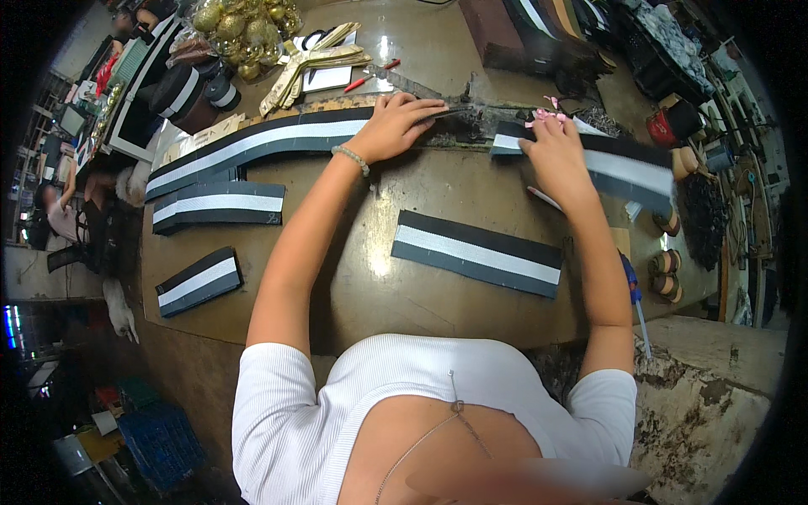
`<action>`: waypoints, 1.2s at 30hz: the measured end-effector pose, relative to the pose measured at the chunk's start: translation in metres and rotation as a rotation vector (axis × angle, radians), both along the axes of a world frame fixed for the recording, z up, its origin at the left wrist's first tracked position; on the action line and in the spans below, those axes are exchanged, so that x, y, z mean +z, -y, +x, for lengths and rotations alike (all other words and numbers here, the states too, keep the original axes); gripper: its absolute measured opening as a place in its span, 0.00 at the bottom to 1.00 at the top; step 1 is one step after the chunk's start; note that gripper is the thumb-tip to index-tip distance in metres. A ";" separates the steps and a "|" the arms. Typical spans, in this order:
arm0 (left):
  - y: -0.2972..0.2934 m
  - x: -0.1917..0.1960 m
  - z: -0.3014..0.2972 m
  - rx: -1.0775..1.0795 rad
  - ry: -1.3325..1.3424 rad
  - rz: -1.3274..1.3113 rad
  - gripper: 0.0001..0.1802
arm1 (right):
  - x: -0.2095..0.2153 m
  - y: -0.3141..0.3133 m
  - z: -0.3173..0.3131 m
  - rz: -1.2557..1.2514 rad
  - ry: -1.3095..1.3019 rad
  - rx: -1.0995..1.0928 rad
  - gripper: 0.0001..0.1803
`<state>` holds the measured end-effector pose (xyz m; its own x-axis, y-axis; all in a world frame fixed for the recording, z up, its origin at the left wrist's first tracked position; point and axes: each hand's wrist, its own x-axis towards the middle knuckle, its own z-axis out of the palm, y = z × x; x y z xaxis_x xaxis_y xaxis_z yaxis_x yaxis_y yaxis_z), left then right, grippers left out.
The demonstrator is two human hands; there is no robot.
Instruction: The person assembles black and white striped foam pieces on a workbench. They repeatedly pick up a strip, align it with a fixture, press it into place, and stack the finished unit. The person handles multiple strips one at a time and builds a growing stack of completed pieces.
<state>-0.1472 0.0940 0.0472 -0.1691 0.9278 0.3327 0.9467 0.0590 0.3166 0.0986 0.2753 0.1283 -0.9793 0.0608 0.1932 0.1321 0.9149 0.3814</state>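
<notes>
My left hand (400, 126), with a beaded bracelet at the wrist, grips the near end of a long black, white and grey striped strap (278, 135). Its fingers point right, and a dark edge shows at their tips. My right hand (554, 151) is closed on a shorter striped strap piece (623, 168), whose right end is blurred and lifted. Small pink bits (551, 108) show just beyond the right fingers. A cut striped piece (477, 252) lies flat between my forearms. To the left of my left arm lie a folded striped piece (219, 204) and a short one (199, 281).
A worn, dark metal strip (480, 122) crosses the table (362, 278) between my hands. Beyond it are a red pen (358, 82), a metal ruler (404, 82), golden balls (244, 34) and dark material sheets (505, 38). Black rolls (175, 91) stand left; a blue-handled screwdriver (631, 282) is right.
</notes>
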 end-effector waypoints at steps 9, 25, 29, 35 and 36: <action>-0.011 0.023 -0.008 -0.002 0.017 0.242 0.35 | -0.048 0.135 0.046 -0.548 0.197 0.132 0.33; -0.057 0.128 0.116 -0.068 -0.156 0.705 0.45 | 0.031 0.059 -0.135 0.000 0.164 0.160 0.24; -0.030 0.083 0.073 -0.021 -0.028 0.646 0.48 | 0.061 0.008 -0.092 0.005 0.038 0.318 0.33; -0.023 0.034 -0.002 0.079 -0.151 0.303 0.32 | 0.051 -0.048 -0.066 -0.040 -0.102 0.405 0.31; -0.025 0.032 -0.008 0.071 -0.143 0.290 0.30 | 0.046 -0.055 -0.066 -0.057 -0.103 0.401 0.31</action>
